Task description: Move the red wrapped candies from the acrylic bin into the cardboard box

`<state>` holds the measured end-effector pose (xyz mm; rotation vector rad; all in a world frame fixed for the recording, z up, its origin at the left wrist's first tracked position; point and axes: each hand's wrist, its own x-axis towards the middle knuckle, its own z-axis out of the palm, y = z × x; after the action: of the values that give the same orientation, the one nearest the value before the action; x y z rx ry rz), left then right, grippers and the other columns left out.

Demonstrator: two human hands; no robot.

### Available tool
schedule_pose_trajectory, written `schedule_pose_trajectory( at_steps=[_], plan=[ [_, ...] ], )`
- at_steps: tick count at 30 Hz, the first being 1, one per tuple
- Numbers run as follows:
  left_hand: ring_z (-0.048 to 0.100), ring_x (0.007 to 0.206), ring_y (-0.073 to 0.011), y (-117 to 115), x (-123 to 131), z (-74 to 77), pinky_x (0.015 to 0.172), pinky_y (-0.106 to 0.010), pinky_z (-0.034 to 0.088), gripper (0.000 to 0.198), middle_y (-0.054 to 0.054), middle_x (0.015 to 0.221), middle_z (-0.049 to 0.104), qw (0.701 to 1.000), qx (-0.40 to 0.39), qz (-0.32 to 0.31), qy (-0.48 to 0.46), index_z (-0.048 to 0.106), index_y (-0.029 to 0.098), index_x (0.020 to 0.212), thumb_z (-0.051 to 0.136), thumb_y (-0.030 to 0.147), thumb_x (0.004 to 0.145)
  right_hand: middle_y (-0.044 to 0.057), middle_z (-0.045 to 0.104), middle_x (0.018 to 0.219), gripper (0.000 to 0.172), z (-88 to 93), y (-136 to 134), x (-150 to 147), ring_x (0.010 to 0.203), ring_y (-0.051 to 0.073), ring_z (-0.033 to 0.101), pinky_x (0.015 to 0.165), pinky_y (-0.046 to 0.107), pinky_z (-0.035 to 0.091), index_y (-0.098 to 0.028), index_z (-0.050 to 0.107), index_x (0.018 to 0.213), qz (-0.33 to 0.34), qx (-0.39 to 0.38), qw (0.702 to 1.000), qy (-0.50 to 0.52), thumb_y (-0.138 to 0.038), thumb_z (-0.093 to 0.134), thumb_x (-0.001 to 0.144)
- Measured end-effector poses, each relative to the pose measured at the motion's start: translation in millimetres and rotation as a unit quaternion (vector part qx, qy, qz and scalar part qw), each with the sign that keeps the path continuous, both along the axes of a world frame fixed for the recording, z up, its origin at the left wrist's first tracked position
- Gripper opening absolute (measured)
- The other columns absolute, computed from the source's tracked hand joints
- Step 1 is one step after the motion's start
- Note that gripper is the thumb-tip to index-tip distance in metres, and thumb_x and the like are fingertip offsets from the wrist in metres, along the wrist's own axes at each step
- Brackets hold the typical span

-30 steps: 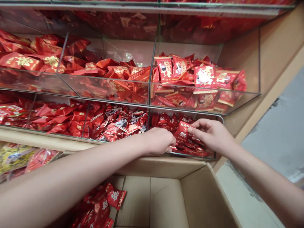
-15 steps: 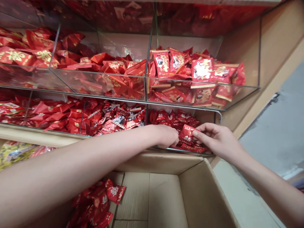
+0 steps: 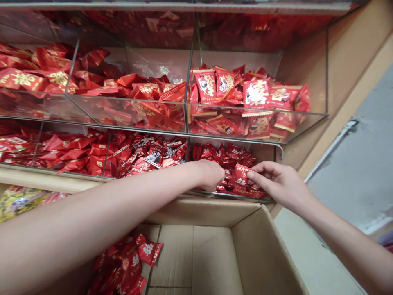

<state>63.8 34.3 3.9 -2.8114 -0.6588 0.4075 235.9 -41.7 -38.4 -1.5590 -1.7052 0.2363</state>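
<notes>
My right hand [image 3: 278, 184] pinches a small red wrapped candy [image 3: 241, 175] with white lettering between thumb and fingertips. The candy is at the front of the lower right shelf compartment, against other red candies [image 3: 236, 153] of the same look. My left hand [image 3: 211, 175] reaches across to the same compartment, just left of the held candy. Its fingers are curled and mostly turned away, so whatever they hold is hidden.
Below the shelf stands an open cardboard box [image 3: 276, 246], with several loose red candies [image 3: 132, 262] inside, partly behind my left forearm. Clear dividers [image 3: 188, 86] and front panels [image 3: 254, 121] separate the candy compartments. Yellow packets [image 3: 21, 200] lie at lower left.
My left hand has drawn slightly left, away from the held candy. My right hand keeps its pinch, and the candy has tilted a little. The camera view has shifted slightly.
</notes>
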Motion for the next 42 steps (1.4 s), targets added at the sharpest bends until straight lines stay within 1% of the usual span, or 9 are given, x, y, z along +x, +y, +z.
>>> schedule_pose_trajectory(
  at_steps=[3, 10, 14, 17, 24, 30, 34, 39, 42],
  plan=[
    [0.058, 0.062, -0.0204, 0, -1, -1.0, 0.048, -0.026, 0.037, 0.017, -0.009, 0.072, 0.064, 1.0, 0.004, 0.0, -0.008, 0.066, 0.015, 0.072, 0.053, 0.021, 0.064, 0.002, 0.06, 0.061, 0.028, -0.4, -1, 0, 0.05, 0.011, 0.051, 0.045, 0.022, 0.04, -0.017, 0.058, 0.075, 0.006, 0.0, 1.0, 0.001, -0.044, 0.05, 0.073],
    [0.056, 0.064, -0.0164, 5, -10, -2.5, 0.05, -0.024, 0.036, 0.015, -0.007, 0.078, 0.064, 0.999, 0.005, -0.02, -0.027, 0.065, 0.017, 0.072, 0.053, 0.022, 0.063, 0.002, 0.06, 0.061, 0.029, 1.2, -2, -2, 0.05, 0.011, 0.051, 0.045, 0.022, 0.041, -0.017, 0.058, 0.075, 0.004, -0.012, 1.0, 0.024, -0.045, 0.05, 0.072],
    [0.054, 0.061, -0.0151, 8, -12, -3.0, 0.048, -0.023, 0.033, 0.022, -0.005, 0.074, 0.064, 1.0, -0.009, -0.011, -0.027, 0.066, 0.019, 0.074, 0.048, 0.032, 0.07, 0.002, 0.06, 0.063, 0.028, 3.9, -2, -3, 0.052, 0.012, 0.052, 0.046, 0.022, 0.041, -0.018, 0.057, 0.074, -0.004, 0.004, 0.999, 0.043, -0.045, 0.052, 0.071],
    [0.052, 0.053, -0.0136, 10, -8, -1.3, 0.045, -0.023, 0.031, 0.024, -0.003, 0.068, 0.064, 0.999, -0.032, -0.001, -0.007, 0.066, 0.02, 0.075, 0.05, 0.038, 0.069, 0.002, 0.06, 0.064, 0.027, 3.9, -2, -3, 0.052, 0.012, 0.053, 0.045, 0.022, 0.041, -0.018, 0.057, 0.074, -0.004, 0.008, 0.999, 0.054, -0.045, 0.053, 0.071],
    [0.045, 0.043, -0.0129, 4, 8, 4.3, 0.044, -0.025, 0.031, 0.013, -0.004, 0.055, 0.06, 0.998, -0.057, 0.017, 0.031, 0.065, 0.014, 0.066, 0.055, 0.019, 0.059, 0.003, 0.059, 0.064, 0.026, 0.7, -2, -2, 0.054, 0.013, 0.053, 0.046, 0.022, 0.042, -0.018, 0.058, 0.075, 0.0, -0.006, 0.999, 0.046, -0.043, 0.053, 0.072],
    [0.044, 0.046, -0.0105, 18, -8, 4.5, 0.045, -0.022, 0.031, 0.015, -0.001, 0.06, 0.059, 0.997, -0.072, 0.011, -0.027, 0.063, 0.016, 0.07, 0.051, 0.021, 0.063, 0.003, 0.06, 0.067, 0.027, -0.3, -1, -2, 0.056, 0.013, 0.054, 0.048, 0.023, 0.044, -0.017, 0.057, 0.076, 0.011, 0.009, 0.997, 0.07, -0.043, 0.052, 0.072],
    [0.046, 0.053, -0.0093, 27, -22, 4.3, 0.052, -0.02, 0.034, 0.016, 0.0, 0.067, 0.06, 0.995, -0.071, -0.009, -0.067, 0.061, 0.017, 0.071, 0.046, 0.02, 0.067, 0.004, 0.061, 0.068, 0.027, 0.1, 1, -4, 0.056, 0.013, 0.056, 0.051, 0.024, 0.045, -0.017, 0.056, 0.076, 0.014, 0.001, 0.995, 0.094, -0.043, 0.053, 0.071],
    [0.048, 0.057, -0.0106, 26, -26, 3.5, 0.056, -0.021, 0.035, 0.017, -0.003, 0.069, 0.06, 0.995, -0.057, -0.011, -0.078, 0.06, 0.016, 0.069, 0.044, 0.021, 0.07, 0.004, 0.061, 0.067, 0.024, 1.5, 6, -13, 0.059, 0.015, 0.058, 0.053, 0.025, 0.046, -0.018, 0.054, 0.076, 0.032, -0.001, 0.994, 0.107, -0.041, 0.053, 0.071],
    [0.047, 0.055, -0.0111, 20, -23, 3.2, 0.055, -0.021, 0.034, 0.017, -0.003, 0.066, 0.06, 0.996, -0.048, -0.006, -0.071, 0.06, 0.016, 0.067, 0.045, 0.02, 0.07, 0.003, 0.061, 0.067, 0.02, 1.8, 10, -21, 0.059, 0.014, 0.057, 0.053, 0.024, 0.045, -0.019, 0.053, 0.075, 0.048, -0.005, 0.995, 0.082, -0.039, 0.051, 0.073]
  ],
)
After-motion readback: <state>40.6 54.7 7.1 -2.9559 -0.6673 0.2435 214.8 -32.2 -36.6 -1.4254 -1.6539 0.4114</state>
